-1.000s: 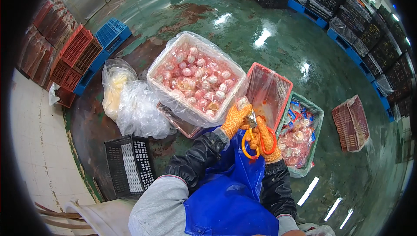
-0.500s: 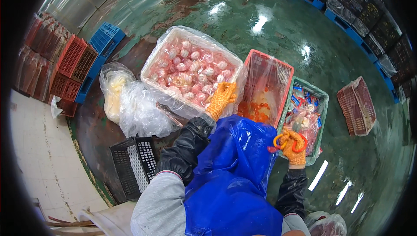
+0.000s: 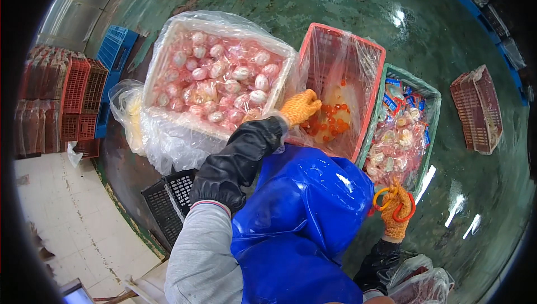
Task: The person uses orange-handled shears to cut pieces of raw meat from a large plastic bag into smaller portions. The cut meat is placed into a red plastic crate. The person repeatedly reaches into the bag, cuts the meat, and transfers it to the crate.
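My left hand (image 3: 302,108), in an orange glove, is over the near-left part of the red plastic-lined crate (image 3: 380,55), its fingers curled; what they hold is hidden. Below it, orange yolk-like balls (image 3: 335,118) lie in the crate. Left of it, a white crate (image 3: 173,27) in clear plastic holds several pale round items (image 3: 240,73) in pinkish film or liquid. My right hand (image 3: 396,209) grips scissors with red and yellow handles (image 3: 410,206), just below the green crate (image 3: 426,88), which holds blue-red packets (image 3: 394,94) and pale pieces in pink plastic.
Clear bags (image 3: 126,113) lie left of the white crate. A black crate (image 3: 156,203) is lower left. Red crates (image 3: 75,88) and blue crates (image 3: 117,46) are stacked at left. A reddish crate (image 3: 475,111) stands apart on the wet green floor (image 3: 425,41); pallets line the upper right.
Both hands were together at the scissors. They parted: my left hand moved over the red crate, and my right took the scissors rightward and down. The view also shifted.
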Motion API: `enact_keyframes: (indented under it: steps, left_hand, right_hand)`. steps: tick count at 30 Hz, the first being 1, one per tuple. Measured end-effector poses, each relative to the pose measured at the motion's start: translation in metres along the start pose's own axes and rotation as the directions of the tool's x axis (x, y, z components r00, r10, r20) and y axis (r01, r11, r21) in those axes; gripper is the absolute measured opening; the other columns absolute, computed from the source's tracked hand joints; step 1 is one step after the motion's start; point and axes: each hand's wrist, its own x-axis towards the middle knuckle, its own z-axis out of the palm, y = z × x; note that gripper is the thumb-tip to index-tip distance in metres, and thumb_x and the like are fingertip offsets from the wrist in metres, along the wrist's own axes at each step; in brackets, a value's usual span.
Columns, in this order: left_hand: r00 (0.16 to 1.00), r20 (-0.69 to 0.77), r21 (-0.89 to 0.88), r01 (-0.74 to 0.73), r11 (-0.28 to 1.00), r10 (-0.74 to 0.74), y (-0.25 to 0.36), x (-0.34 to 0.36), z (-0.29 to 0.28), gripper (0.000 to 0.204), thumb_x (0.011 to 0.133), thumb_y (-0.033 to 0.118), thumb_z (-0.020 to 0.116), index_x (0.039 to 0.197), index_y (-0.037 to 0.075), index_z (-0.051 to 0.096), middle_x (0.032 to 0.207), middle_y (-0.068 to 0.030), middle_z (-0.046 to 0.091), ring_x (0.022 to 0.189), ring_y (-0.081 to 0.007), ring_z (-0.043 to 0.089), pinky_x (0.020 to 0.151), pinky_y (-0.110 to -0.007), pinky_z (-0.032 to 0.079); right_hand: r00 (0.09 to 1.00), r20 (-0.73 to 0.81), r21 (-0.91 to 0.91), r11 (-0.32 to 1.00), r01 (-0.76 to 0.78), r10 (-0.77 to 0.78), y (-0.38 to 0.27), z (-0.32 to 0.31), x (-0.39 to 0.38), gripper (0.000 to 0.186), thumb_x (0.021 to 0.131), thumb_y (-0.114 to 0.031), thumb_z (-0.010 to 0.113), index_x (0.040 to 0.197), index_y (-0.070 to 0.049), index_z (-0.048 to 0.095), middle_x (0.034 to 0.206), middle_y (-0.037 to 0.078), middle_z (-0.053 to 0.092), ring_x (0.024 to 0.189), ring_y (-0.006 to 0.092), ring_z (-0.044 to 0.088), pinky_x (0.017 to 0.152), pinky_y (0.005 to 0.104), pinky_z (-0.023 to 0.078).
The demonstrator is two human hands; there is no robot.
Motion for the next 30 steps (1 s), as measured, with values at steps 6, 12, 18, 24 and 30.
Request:
enact_keyframes:
  steps: [6,12,18,24,30]
  left_hand:
    - [0.878,0.475,0.763,-0.377,0.525,-0.061,-0.041,0.052,0.073,0.025,0.080,0.019,0.051,0.102,0.010,0.060,0.103,-0.0080,0.060,0.096,-0.0295,0.058,0.077,-0.047,0.046]
    - [0.790,0.461,0.841,-0.244,0.483,-0.404,-0.173,0.100,0.164,0.030,0.084,0.023,0.047,0.108,0.018,0.062,0.113,-0.0037,0.059,0.103,-0.0245,0.057,0.080,-0.047,0.045]
    - [0.701,0.480,0.876,-0.347,0.335,-0.528,-0.241,0.107,0.213,0.031,0.086,0.023,0.042,0.110,0.019,0.061,0.118,-0.0016,0.056,0.107,-0.0220,0.053,0.081,-0.041,0.044]
    - [0.929,0.332,0.736,-0.146,0.661,-0.166,-0.190,0.099,0.163,0.029,0.084,0.024,0.047,0.109,0.016,0.060,0.115,-0.0064,0.057,0.104,-0.0235,0.055,0.085,-0.038,0.043]
    - [0.851,0.431,0.741,-0.144,0.656,-0.299,-0.105,0.090,0.093,0.035,0.088,0.030,0.038,0.101,0.011,0.064,0.109,-0.0115,0.060,0.102,-0.0266,0.056,0.087,-0.041,0.041]
  right_hand:
    - [0.997,-0.020,-0.247,0.967,0.064,-0.071,0.002,0.000,0.024,0.038,0.090,-0.011,0.045,0.123,0.006,0.042,0.094,0.009,0.057,0.073,0.0122,0.055,0.066,0.0208,0.047]
    - [0.981,-0.104,0.185,0.973,-0.141,0.162,-0.017,0.021,0.037,0.043,0.090,-0.019,0.046,0.125,0.007,0.039,0.093,0.010,0.056,0.073,0.0142,0.055,0.065,0.0231,0.048]
    - [0.994,-0.100,-0.214,0.975,-0.053,0.032,-0.003,-0.005,0.043,0.031,0.088,-0.006,0.047,0.117,0.005,0.043,0.101,0.011,0.055,0.081,0.0149,0.057,0.072,0.0242,0.051]
    - [0.998,-0.051,-0.223,0.974,-0.043,0.032,0.008,-0.021,0.043,0.041,0.092,-0.021,0.041,0.124,0.005,0.037,0.105,0.015,0.054,0.085,0.0216,0.057,0.076,0.0301,0.050]
    - [0.971,-0.101,0.317,0.932,-0.176,0.217,0.003,-0.009,0.031,0.043,0.091,-0.019,0.045,0.126,0.004,0.037,0.099,0.014,0.054,0.079,0.0186,0.056,0.071,0.0296,0.049]
